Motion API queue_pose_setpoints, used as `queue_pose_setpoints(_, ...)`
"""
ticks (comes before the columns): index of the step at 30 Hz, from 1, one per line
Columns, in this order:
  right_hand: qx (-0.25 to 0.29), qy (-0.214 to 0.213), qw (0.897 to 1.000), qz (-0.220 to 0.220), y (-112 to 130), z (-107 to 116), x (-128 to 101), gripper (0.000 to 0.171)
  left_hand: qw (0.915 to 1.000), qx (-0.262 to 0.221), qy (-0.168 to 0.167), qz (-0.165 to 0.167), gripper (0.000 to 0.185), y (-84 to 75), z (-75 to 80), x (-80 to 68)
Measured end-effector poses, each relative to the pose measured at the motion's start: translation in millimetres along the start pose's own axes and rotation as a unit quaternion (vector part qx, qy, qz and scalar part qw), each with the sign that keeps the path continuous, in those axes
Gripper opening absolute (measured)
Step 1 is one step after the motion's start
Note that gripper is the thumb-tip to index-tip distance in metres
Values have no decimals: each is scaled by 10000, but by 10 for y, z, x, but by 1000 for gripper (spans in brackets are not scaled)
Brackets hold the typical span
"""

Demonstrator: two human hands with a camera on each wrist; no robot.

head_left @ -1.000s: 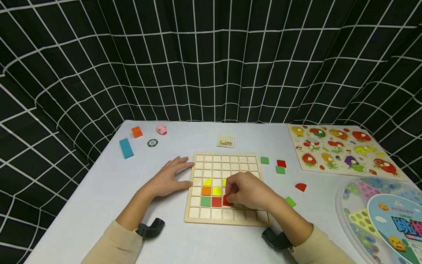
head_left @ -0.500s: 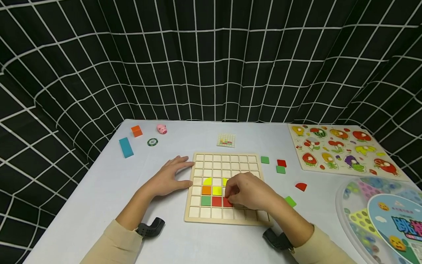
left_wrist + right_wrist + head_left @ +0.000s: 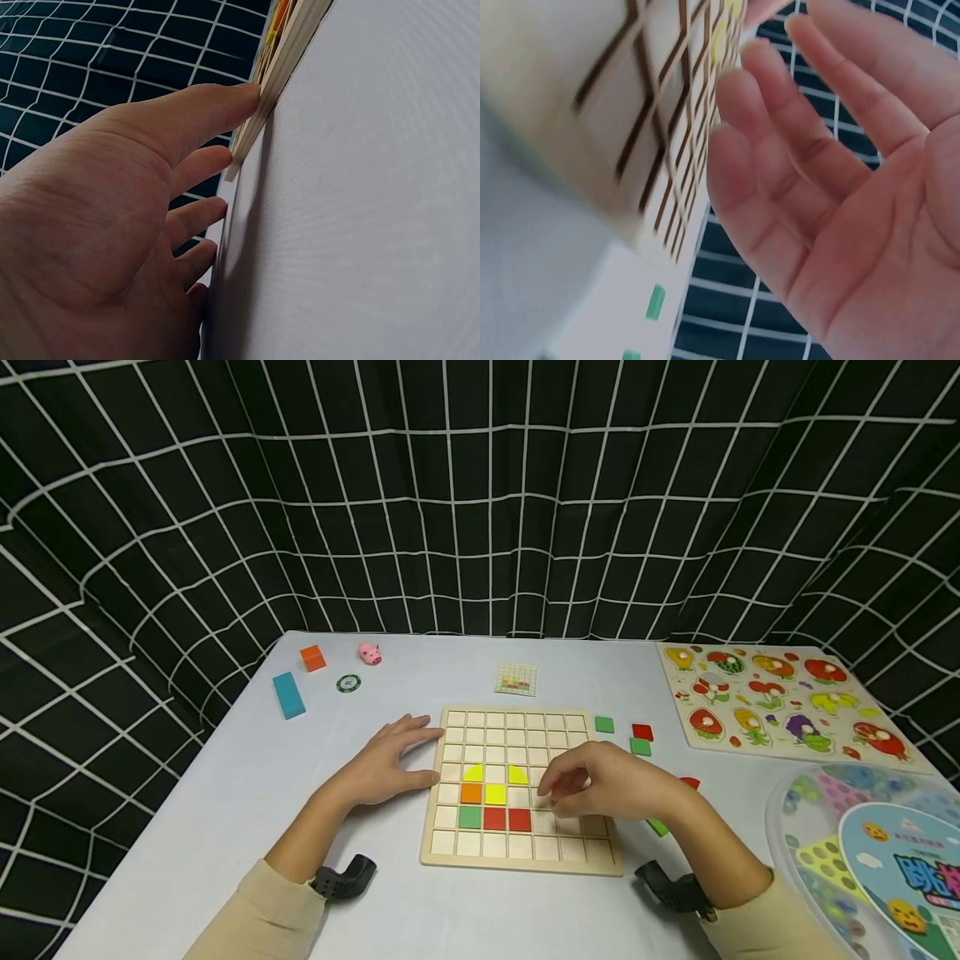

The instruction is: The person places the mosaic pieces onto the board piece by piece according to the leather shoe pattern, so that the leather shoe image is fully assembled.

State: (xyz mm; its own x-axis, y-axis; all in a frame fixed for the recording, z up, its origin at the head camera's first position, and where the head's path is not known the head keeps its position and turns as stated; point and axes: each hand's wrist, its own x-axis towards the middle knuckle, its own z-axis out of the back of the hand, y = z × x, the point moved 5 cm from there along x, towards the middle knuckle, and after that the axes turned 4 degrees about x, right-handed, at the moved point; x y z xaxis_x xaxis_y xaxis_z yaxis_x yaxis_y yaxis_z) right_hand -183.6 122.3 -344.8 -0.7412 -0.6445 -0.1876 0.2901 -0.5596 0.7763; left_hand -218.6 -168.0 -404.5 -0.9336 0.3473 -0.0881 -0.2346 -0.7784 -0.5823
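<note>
A wooden grid board (image 3: pixel 517 865) lies on the white table. Seated in its cells are a green square tile (image 3: pixel 469 817), two red square tiles (image 3: pixel 519 820), an orange square tile (image 3: pixel 471 793), a yellow square tile (image 3: pixel 495 794) and two yellow rounded tiles (image 3: pixel 517 774). My left hand (image 3: pixel 390 762) touches the board's left edge with thumb and fingertips, as the left wrist view also shows. Over the right part of the board hovers my right hand (image 3: pixel 607 781), its fingers loosely bent and holding nothing; its palm (image 3: pixel 885 202) is bare in the right wrist view.
Right of the board lie loose green tiles (image 3: pixel 604 724) and red tiles (image 3: pixel 642 732), some partly behind the right arm. A small pattern card (image 3: pixel 516 679) sits behind it. Farther right are a fruit puzzle (image 3: pixel 787 702) and a round clear box (image 3: pixel 817 893). Blue block (image 3: pixel 288 695), orange block (image 3: pixel 312 657), pig figure (image 3: pixel 370 652) at left.
The right hand pressed a red tile down flat into its cell beside the other red one, let go, and moved right and up. The left hand stayed at the board's edge.
</note>
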Motion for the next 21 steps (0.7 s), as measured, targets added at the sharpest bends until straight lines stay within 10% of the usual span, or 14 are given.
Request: queue_pose_setpoints(21, 288, -50, 9956, -894, -621, 430, -630, 25, 10000, -3, -7, -44, 66, -15, 3, -9)
